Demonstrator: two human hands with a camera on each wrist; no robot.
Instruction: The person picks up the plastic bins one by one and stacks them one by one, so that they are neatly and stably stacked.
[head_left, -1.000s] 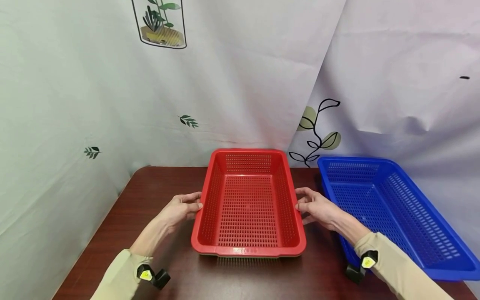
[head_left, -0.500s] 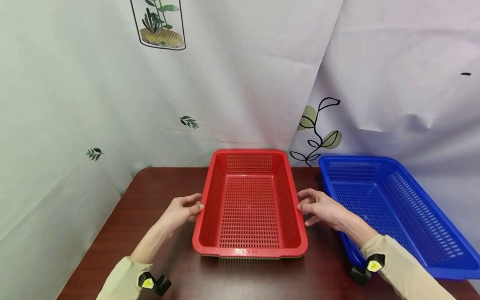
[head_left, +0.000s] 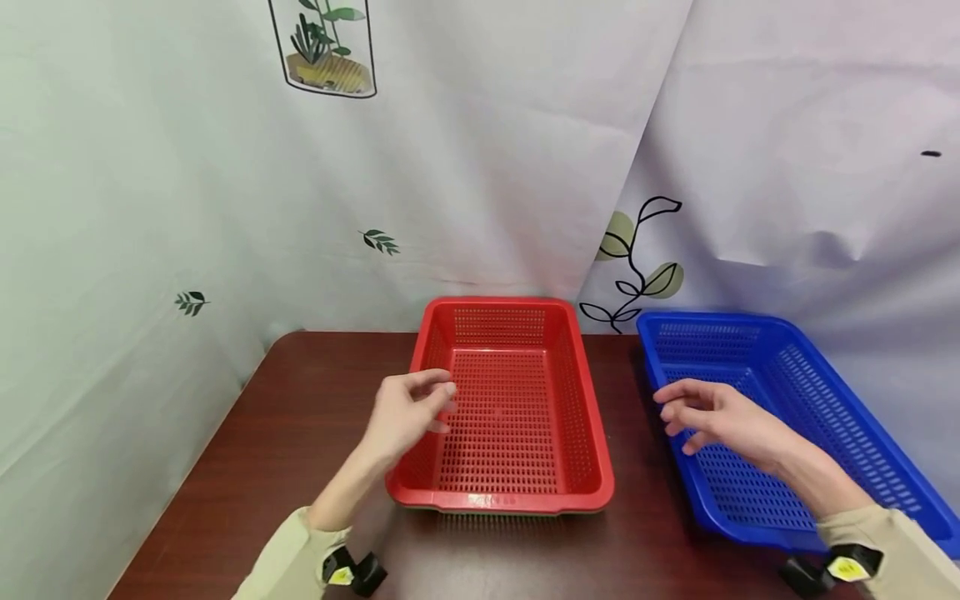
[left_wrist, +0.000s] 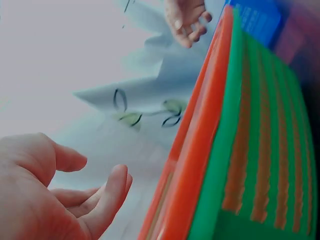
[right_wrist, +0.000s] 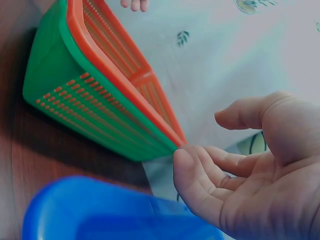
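A red plastic basket point(head_left: 495, 417) with a perforated floor sits nested in a green basket point(left_wrist: 265, 130), whose side shows below the red rim in both wrist views. My left hand point(head_left: 408, 412) hovers over the red basket's left side, fingers loosely bent and holding nothing. To the right, a blue basket point(head_left: 712, 500) of the same perforated kind lies on the table. Over its left rim hangs my right hand point(head_left: 720, 417), thumb and fingers apart with nothing between them, as the right wrist view also shows.
The dark brown wooden table point(head_left: 322, 375) runs back to a pale cloth point(head_left: 487, 167) with plant drawings behind it. The blue basket's far side stands close to the cloth at the right.
Both hands have let go of the red basket's sides. The left has moved right, over the basket; the right has moved right, to the blue basket. The baskets stay in place.
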